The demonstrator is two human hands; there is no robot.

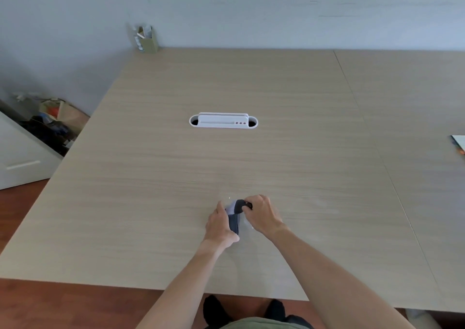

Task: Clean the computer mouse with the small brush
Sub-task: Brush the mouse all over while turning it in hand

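Note:
A dark grey and white computer mouse (pixel 234 215) is tilted on its side just above the wooden table (pixel 151 177), near the front middle. My left hand (pixel 219 225) grips it from the left, fingers curled round its body. My right hand (pixel 261 214) is at the mouse's far end and pinches a small dark brush (pixel 245 205) whose head lies against the mouse. The brush is mostly hidden by my fingers.
A white cable-port insert (pixel 223 121) is set in the table's middle. A pen holder (pixel 147 39) stands at the back left corner by the wall. A paper's edge (pixel 459 143) shows at the far right. A cluttered bag (pixel 55 120) lies on the floor left.

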